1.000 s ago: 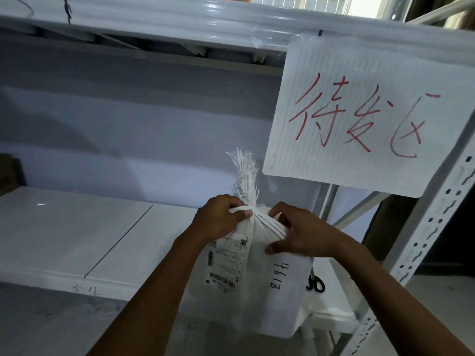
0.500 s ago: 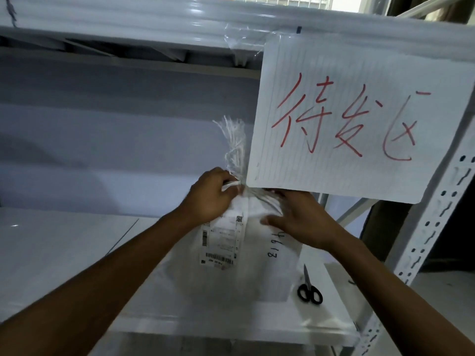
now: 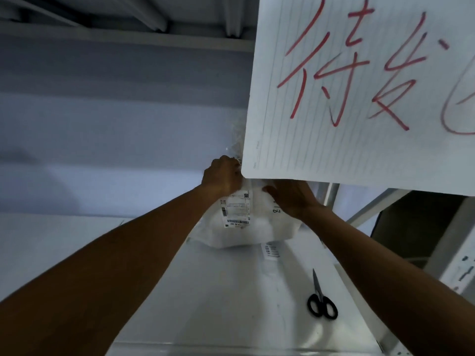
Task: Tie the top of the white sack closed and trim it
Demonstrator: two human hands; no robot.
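Observation:
A white sack [image 3: 246, 232] with a barcode label [image 3: 236, 209] stands on the white shelf [image 3: 231, 304], far back. My left hand [image 3: 223, 176] is closed around its gathered neck, where frayed white strands [image 3: 236, 140] stick up. My right hand [image 3: 290, 197] lies flat against the sack's upper right side; its fingertips are hidden behind the hanging paper sign. Black-handled scissors [image 3: 321, 301] lie on the shelf, in front and to the right of the sack.
A large lined paper sign [image 3: 359, 86] with red handwriting hangs from the upper shelf and covers the sack's top right. A grey perforated rack upright [image 3: 452, 260] stands at the right. A small printed slip [image 3: 271, 250] lies beside the sack.
The view has moved closer and lower, so the sack now sits deeper on the shelf and the sign hides more of its neck. Both hands have stayed on the sack.

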